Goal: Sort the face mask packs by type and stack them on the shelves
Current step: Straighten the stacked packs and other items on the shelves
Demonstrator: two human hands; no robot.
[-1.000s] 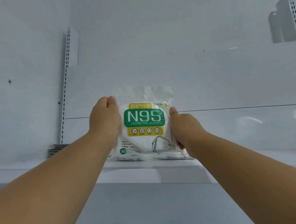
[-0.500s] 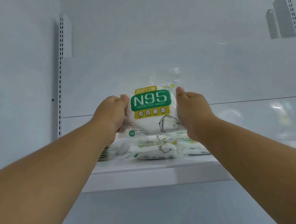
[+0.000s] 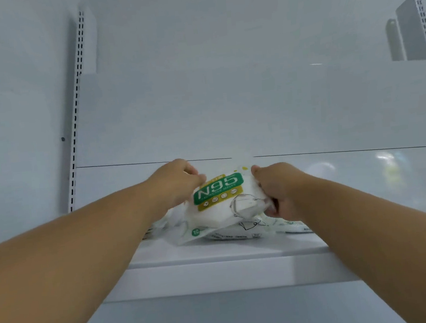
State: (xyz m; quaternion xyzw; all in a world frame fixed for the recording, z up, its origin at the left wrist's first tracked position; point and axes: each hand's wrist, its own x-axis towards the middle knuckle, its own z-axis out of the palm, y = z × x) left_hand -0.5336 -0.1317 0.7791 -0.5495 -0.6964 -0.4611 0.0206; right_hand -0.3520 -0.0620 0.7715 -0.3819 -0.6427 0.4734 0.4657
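The N95 pack (image 3: 220, 199) has come down from upright, now tilted onto the stacked packs (image 3: 242, 232) on the shelf (image 3: 217, 275); left hand (image 3: 175, 188) and right hand (image 3: 279, 188) each pinch a side.

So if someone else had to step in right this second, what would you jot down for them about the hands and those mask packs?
Left hand: grips the left edge of the white plastic N95 mask pack with the green label.
Right hand: grips its right edge.
The pack is tilted, low over the pile of similar white N95 packs lying on the white metal shelf.
Done: several packs already lie on the shelf.
Left: lay this pack flat on the pile, let go. Whether more packs wait is out of view.
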